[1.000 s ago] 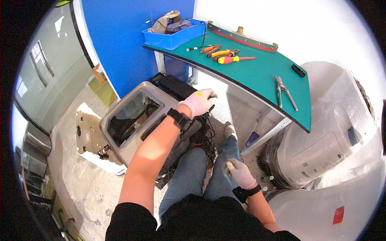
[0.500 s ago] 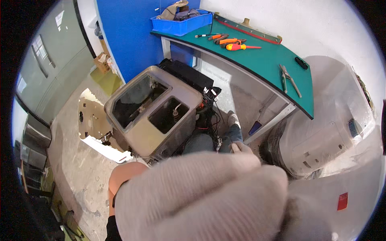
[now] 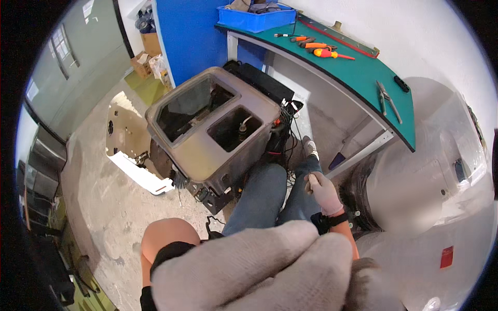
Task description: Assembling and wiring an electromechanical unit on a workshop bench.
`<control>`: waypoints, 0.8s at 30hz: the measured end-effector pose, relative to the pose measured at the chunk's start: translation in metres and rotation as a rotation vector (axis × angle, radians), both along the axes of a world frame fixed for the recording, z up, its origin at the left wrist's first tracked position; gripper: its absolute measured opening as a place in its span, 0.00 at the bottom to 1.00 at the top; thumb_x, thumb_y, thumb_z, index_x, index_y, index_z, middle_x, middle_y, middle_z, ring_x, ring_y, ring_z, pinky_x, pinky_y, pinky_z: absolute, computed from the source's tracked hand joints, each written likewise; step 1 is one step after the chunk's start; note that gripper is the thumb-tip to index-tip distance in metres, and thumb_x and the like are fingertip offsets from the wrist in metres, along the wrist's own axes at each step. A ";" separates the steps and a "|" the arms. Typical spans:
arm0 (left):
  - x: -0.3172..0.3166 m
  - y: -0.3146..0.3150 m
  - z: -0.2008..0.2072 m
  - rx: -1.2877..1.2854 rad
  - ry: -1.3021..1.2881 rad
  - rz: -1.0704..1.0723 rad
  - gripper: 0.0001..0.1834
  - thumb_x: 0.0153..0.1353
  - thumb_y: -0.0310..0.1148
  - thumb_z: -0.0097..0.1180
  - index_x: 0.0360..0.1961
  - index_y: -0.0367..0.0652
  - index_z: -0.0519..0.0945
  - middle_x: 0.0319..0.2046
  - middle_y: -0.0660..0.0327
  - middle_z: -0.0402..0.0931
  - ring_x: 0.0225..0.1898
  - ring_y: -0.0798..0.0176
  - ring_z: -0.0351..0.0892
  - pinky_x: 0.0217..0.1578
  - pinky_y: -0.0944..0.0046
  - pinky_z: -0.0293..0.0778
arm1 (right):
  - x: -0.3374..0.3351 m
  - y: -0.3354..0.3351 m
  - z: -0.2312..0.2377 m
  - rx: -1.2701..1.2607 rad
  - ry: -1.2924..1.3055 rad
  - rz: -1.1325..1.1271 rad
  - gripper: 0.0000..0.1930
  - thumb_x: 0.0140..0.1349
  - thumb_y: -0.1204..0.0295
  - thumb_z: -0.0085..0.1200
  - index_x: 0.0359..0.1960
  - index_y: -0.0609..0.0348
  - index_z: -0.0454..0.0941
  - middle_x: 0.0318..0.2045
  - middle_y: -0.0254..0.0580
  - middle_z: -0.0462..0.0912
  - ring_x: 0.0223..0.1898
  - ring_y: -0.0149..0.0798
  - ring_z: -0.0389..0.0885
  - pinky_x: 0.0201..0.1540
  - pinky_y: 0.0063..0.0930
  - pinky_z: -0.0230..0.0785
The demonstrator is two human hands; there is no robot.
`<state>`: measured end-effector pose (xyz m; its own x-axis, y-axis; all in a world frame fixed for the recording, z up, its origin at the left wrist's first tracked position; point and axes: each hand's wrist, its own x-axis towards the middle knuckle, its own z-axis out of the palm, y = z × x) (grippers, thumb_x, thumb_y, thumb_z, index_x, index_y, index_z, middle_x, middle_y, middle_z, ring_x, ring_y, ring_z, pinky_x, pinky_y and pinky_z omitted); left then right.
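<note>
Green-topped and white-legged, the bench [image 3: 360,72] stands along a pale wall, with a blue partition [image 3: 189,41] by its left end. At that end sits a blue bin [image 3: 254,20] heaped with odds and ends, and a curved strip [image 3: 337,36] with a red edge runs along the back edge. Between bin and front edge lie orange-handled pliers [image 3: 319,45] and a red and yellow screwdriver [image 3: 327,53]. Toward the right end, grey shears [image 3: 384,96] rest, with a small black item [image 3: 401,83] near the back right corner.

On the floor [image 3: 98,233], off the bench's front left corner and just beyond my knees, is the beige housing [image 3: 199,158], 2 dark openings in its top. A loose beige panel [image 3: 124,122] lies left of it; cables [image 3: 290,124] tangle at its right side.

Both my hands wear pale gloves. My left hand [image 3: 233,269] is close to the camera, fingers together; I cannot tell whether it holds anything. My right hand [image 3: 324,194], over my right leg and apart from the housing, is curled narrow; whether anything is pinched there, I cannot tell.
</note>
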<state>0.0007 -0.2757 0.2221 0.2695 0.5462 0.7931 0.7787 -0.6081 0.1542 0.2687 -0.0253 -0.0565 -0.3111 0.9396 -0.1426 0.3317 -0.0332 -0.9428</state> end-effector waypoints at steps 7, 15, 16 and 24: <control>-0.012 -0.001 0.004 0.025 0.102 0.115 0.09 0.53 0.33 0.57 0.30 0.40 0.73 0.31 0.59 0.74 0.27 0.64 0.74 0.25 0.71 0.70 | -0.014 0.000 -0.002 -0.049 -0.017 0.053 0.15 0.69 0.64 0.42 0.39 0.64 0.74 0.22 0.35 0.76 0.24 0.27 0.72 0.30 0.22 0.66; -0.014 0.044 0.025 0.068 0.234 0.203 0.10 0.59 0.35 0.53 0.32 0.38 0.72 0.33 0.58 0.73 0.27 0.67 0.74 0.26 0.75 0.70 | -0.020 -0.002 -0.002 0.009 -0.046 0.101 0.14 0.69 0.64 0.42 0.38 0.64 0.74 0.22 0.34 0.75 0.24 0.27 0.72 0.29 0.22 0.66; -0.023 0.034 0.019 0.089 0.253 0.206 0.10 0.60 0.35 0.52 0.32 0.38 0.72 0.33 0.58 0.73 0.27 0.67 0.74 0.26 0.75 0.70 | -0.019 0.003 0.000 0.065 -0.072 0.102 0.14 0.69 0.64 0.43 0.37 0.64 0.74 0.22 0.35 0.75 0.24 0.27 0.72 0.29 0.22 0.66; -0.046 0.030 0.005 0.168 0.360 0.166 0.12 0.65 0.36 0.48 0.33 0.36 0.71 0.35 0.58 0.72 0.26 0.70 0.74 0.26 0.79 0.70 | -0.014 -0.003 -0.010 -0.057 -0.039 0.057 0.14 0.68 0.65 0.43 0.38 0.65 0.75 0.24 0.36 0.76 0.26 0.28 0.72 0.31 0.23 0.65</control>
<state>-0.0456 -0.2461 0.2272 0.4648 0.4765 0.7463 0.8541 -0.4635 -0.2361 0.2551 -0.0279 -0.0661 -0.3574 0.9104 -0.2083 0.3713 -0.0661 -0.9261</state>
